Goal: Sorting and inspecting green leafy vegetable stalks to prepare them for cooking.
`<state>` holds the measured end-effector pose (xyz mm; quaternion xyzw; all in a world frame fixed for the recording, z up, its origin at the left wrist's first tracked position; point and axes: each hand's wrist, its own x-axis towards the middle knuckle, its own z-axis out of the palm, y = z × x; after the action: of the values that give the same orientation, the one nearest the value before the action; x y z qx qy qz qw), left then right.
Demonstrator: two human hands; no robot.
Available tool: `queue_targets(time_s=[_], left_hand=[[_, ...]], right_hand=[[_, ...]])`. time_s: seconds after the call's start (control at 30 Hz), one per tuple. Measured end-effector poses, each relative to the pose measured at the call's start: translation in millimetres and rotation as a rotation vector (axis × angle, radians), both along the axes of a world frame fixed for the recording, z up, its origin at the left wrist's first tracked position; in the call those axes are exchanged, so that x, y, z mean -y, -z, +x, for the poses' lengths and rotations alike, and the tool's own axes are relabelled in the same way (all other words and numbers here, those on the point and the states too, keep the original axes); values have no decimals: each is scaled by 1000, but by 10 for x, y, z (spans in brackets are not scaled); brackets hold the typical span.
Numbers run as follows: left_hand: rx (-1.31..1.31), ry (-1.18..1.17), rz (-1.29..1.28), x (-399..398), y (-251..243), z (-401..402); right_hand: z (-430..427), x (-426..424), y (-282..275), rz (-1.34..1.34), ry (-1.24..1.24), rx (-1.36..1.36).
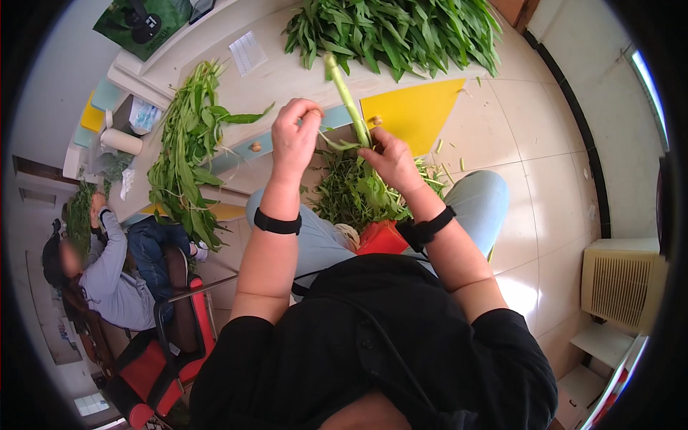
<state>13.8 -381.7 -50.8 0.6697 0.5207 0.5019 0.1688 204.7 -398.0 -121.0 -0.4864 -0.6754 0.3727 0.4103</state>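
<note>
My right hand [395, 161] grips a thick pale-green vegetable stalk [346, 94] near its lower, leafy end. The stalk slants up, with its bare end towards the desk. My left hand [296, 131] is pinched on a thin green strip [338, 144], which reaches across to the lower part of the stalk. Below both hands, between my knees, is a heap of leaves and trimmings [349, 193]. A red container [381, 237] shows beside that heap, partly covered by it.
A large pile of leafy greens [392, 32] covers the desk's [285, 70] far right. More long-leaved greens [185, 145] hang over its left edge. A yellow cabinet door [414, 107] faces me. At left, a seated person [115, 285] handles greens near red-and-black chairs [142, 376]. Scraps lie on the floor tiles [494, 129].
</note>
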Motion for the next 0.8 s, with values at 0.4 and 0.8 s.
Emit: queue_targets(time_s=[0.4,0.8], left_hand=[[-106,255,-172,-59,147,-9],[-341,371,47,-36,6,76]], right_hand=[[70,-32,-48,-33,-56,-67],[61,-44,-143,160,-199,-44]])
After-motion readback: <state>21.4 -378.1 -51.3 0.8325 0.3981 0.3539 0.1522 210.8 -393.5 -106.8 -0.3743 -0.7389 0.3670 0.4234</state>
